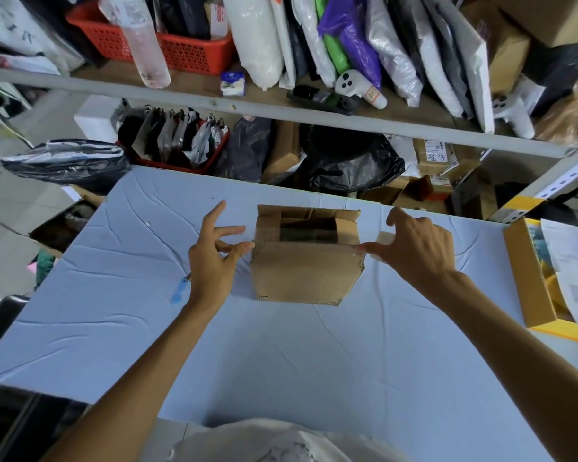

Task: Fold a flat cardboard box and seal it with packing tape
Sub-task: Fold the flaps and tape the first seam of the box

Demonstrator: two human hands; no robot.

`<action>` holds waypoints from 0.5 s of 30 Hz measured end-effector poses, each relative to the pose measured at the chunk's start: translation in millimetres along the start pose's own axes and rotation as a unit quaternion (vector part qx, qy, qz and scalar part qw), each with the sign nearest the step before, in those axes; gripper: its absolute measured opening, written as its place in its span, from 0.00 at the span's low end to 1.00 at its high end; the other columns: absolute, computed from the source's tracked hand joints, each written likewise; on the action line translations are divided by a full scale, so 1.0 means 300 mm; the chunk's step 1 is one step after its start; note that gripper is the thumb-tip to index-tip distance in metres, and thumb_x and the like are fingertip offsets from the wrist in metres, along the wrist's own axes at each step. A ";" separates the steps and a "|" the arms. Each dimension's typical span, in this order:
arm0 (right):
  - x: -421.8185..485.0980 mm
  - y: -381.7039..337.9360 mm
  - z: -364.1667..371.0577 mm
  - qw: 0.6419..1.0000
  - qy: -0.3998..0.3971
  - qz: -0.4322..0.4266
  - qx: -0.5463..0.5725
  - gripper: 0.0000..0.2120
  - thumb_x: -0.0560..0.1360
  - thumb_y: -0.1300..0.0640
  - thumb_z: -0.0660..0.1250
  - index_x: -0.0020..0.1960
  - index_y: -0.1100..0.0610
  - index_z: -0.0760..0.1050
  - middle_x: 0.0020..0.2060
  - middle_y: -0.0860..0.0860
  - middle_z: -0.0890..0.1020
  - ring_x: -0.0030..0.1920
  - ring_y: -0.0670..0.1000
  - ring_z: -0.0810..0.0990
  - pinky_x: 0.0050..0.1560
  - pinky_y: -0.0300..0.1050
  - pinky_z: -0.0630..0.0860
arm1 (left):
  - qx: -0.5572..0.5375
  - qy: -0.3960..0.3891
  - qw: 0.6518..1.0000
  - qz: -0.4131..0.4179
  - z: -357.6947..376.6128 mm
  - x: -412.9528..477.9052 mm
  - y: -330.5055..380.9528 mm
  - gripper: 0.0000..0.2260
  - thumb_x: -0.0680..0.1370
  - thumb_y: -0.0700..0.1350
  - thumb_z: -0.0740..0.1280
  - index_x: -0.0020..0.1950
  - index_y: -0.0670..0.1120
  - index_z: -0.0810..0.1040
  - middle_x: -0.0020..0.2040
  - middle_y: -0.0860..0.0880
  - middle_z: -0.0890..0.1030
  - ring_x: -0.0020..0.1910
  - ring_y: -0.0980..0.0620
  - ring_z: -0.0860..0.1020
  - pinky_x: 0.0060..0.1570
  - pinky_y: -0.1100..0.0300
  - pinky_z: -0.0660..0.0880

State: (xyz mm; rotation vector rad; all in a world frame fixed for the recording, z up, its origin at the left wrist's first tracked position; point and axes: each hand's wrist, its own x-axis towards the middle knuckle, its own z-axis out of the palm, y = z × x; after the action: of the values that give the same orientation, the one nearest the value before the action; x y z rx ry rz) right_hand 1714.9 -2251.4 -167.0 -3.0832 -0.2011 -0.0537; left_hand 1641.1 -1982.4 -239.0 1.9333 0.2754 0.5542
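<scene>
Left hand (pixel 214 261) and right hand (pixel 414 251) beside the cardboard box (pixel 306 273), fingers (pixel 231 231) open, thumbs at its upper corners.

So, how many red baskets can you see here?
2. One basket stands on the shelf at upper left; the other basket sits below it, beyond the table, full of packets. Clutter may hide more.

Red "A7" on sticker (pixel 374 93) of white controller (pixel 351 83), shipping labels (pixel 435 154) illegible
</scene>
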 end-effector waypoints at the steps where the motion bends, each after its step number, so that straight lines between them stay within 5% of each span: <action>1: 0.001 0.000 0.002 1.000 -0.004 -0.002 0.004 0.32 0.68 0.34 0.68 0.61 0.57 0.72 0.47 0.57 0.83 0.44 0.58 0.80 0.36 0.44 0.68 | -0.003 -0.011 1.000 -0.002 -0.001 0.004 -0.003 0.23 0.73 0.40 0.72 0.67 0.46 0.72 0.49 0.53 0.83 0.43 0.60 0.81 0.45 0.72 0.75; 7: 0.017 0.015 0.021 1.000 0.002 -0.011 0.002 0.30 0.70 0.34 0.66 0.61 0.56 0.74 0.49 0.56 0.83 0.46 0.58 0.80 0.39 0.44 0.70 | -0.004 -0.070 0.997 -0.024 0.003 0.026 -0.022 0.09 0.75 0.43 0.71 0.54 0.44 0.79 0.46 0.49 0.84 0.46 0.58 0.81 0.44 0.72 0.74; 15: 0.059 0.033 0.017 0.999 -0.018 -0.018 0.033 0.30 0.68 0.32 0.67 0.60 0.52 0.76 0.50 0.55 0.83 0.50 0.57 0.80 0.40 0.44 0.68 | -0.038 -0.106 0.991 -0.065 0.003 0.047 -0.018 0.16 0.68 0.43 0.77 0.54 0.46 0.79 0.40 0.52 0.84 0.42 0.54 0.82 0.44 0.68 0.78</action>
State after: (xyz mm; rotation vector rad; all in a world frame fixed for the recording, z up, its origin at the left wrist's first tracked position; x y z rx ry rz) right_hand 1733.9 -2258.8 -172.0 -3.0163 -0.2562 0.0077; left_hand 1654.1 -1974.7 -240.5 1.8673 0.2387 0.2662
